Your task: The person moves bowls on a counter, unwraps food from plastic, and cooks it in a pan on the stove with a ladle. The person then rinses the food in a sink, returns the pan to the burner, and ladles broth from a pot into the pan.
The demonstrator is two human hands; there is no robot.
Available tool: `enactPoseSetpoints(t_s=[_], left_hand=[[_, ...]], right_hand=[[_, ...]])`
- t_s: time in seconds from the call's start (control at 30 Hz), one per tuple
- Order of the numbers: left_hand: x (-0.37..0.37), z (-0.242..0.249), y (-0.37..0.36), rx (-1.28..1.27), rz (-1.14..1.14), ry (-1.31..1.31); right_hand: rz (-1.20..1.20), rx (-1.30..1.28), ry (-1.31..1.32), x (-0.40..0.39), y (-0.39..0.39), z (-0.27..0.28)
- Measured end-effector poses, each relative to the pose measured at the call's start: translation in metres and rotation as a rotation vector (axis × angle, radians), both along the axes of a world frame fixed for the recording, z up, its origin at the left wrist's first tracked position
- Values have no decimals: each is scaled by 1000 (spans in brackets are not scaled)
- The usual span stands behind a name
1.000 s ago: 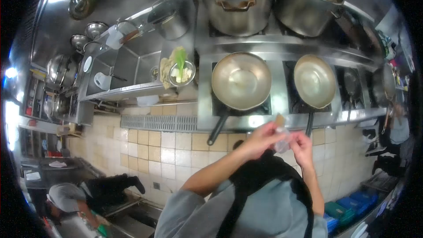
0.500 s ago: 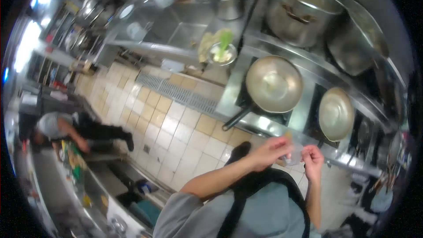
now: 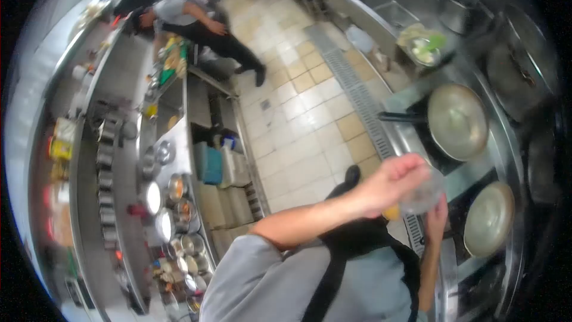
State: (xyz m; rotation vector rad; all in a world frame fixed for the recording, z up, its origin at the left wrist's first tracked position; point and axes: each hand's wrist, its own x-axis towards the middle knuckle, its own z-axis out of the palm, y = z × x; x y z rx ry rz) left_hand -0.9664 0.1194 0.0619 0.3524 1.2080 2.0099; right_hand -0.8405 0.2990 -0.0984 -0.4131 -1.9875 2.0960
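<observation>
A clear, round plastic container (image 3: 422, 195) is in front of my body. My right hand (image 3: 437, 219) is wrapped around its lower right side. My left hand (image 3: 398, 183) is at its upper left, fingers curled in at the rim; blur hides what they hold, if anything. Below that hand shows a small yellow thing (image 3: 391, 212), too blurred to name. To the right, a wok with a black handle (image 3: 457, 122) and a second pan (image 3: 490, 219) sit on the stove.
A bowl of cut vegetables (image 3: 424, 53) stands by the sink (image 3: 396, 15). Across the tiled floor (image 3: 292, 137), a co-worker (image 3: 205, 33) leans at a counter. Several metal pots of ingredients (image 3: 182, 203) line the left counter. A floor drain (image 3: 345, 77) runs along the stove side.
My view has swung left, bringing the left counter and shelves in. The clear container now shows its round shape, with my left hand over its upper left side.
</observation>
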Motion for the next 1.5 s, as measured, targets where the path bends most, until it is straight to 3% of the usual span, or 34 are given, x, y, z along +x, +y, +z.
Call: enactPoseSetpoints(t_s=[0.03,0.1,0.13,0.2,0.23,0.3,0.33,0.4,0.5,0.57,0.6,0.67,0.73,0.87,0.97,1.13,1.2,1.33,1.4,1.5], left_hand=[[6,10,-4,-9,25,19],[16,19,-12,106,-77,-17],[19,19,-15,99,-65,-3],[12,13,-35,0,-69,8],[7,7,-47,-109,-95,1],[-11,-8,-75,-86,-56,20],[-23,-14,-92,-77,4,21],[-50,-20,-128,-56,88,10],[-98,-22,-199,-186,265,6],[-121,-25,-240,-521,676,685],[-133,-24,-262,-519,685,681],[-152,-26,-302,-581,558,829],[-170,-40,-326,-729,570,757],[-219,-61,-368,-368,632,-12],[-246,-51,-378,-271,496,-83],[-287,-34,-379,-326,639,-7],[-305,-23,-368,-380,787,66],[-343,-31,-368,-465,849,116],[-366,-39,-372,-523,849,24],[-402,-65,-381,-562,935,98]], right_hand=[[25,-9,19,10,-4,-21],[-107,-634,-158,30,-17,-54],[-87,-627,-153,33,-25,-47],[120,-858,-168,32,-46,-27],[140,-849,-173,33,-47,-34],[154,-452,-126,21,-55,-40],[167,-444,-131,8,-61,-41],[43,-783,-74,-46,-93,6],[112,-867,16,-128,-161,52],[124,-910,-7,-173,-181,18],[122,-956,-10,-196,-195,14],[181,-949,-37,-239,-234,25],[218,-915,-108,-274,-267,34],[105,-711,-204,-323,-293,21],[193,-699,-190,-355,-316,27],[379,-716,-182,-407,-349,18],[494,-238,-109,-433,-355,12],[549,-89,-146,-481,-355,26],[561,39,42,-511,-355,30],[734,50,133,-559,-365,48]])
